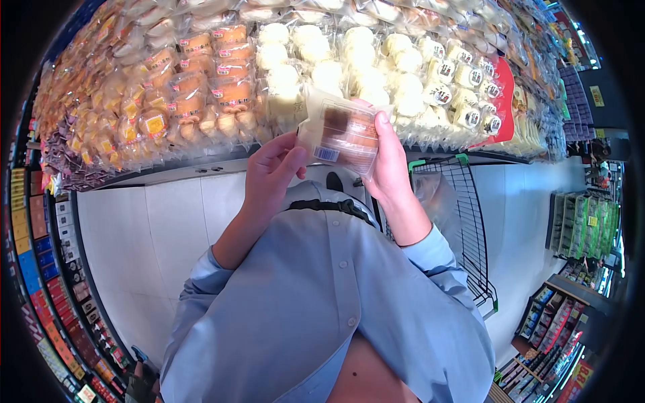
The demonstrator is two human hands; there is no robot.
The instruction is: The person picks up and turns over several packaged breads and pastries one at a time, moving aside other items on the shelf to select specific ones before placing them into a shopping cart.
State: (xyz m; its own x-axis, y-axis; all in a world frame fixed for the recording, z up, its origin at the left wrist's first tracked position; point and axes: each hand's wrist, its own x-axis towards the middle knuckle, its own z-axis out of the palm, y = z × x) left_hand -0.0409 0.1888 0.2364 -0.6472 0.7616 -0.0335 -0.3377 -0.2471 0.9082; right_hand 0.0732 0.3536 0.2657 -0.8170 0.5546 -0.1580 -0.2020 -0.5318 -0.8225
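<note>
Between my hands is a clear plastic pack of brown bread, its barcode label and printed lines facing me. My right hand grips the pack's right side, thumb on top. My left hand has curled fingers and a thumb at the pack's left edge, pinching the wrapper there. Just beyond the pack lie wrapped white buns on the display. Left of them are orange-brown packaged cakes with red labels.
A black wire shopping cart with green corners stands at my right, a plastic bag inside. Packed shelves curve along the left. More racks stand on the right. A red sign sits among the goods.
</note>
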